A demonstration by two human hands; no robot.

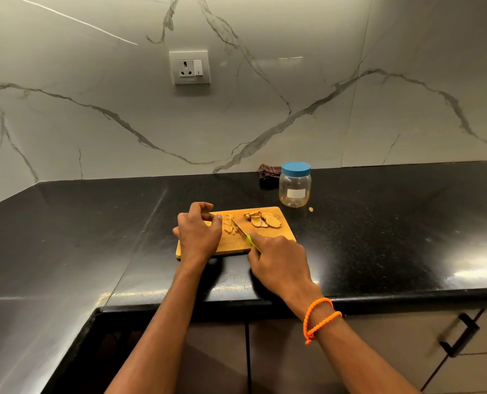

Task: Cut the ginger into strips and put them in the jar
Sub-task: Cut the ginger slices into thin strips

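Left hand (198,230) fingers pinch ginger (208,223) near the board's (276,237) left edge; right hand (279,260) fingers grip the knife (243,233).

Ginger slices (262,219) on board; jar (295,184) seemingly lidded.

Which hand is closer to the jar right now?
Right. The right hand grips the knife at the board's near edge, below the jar. The left hand sits at the board's far left end, farther from it.
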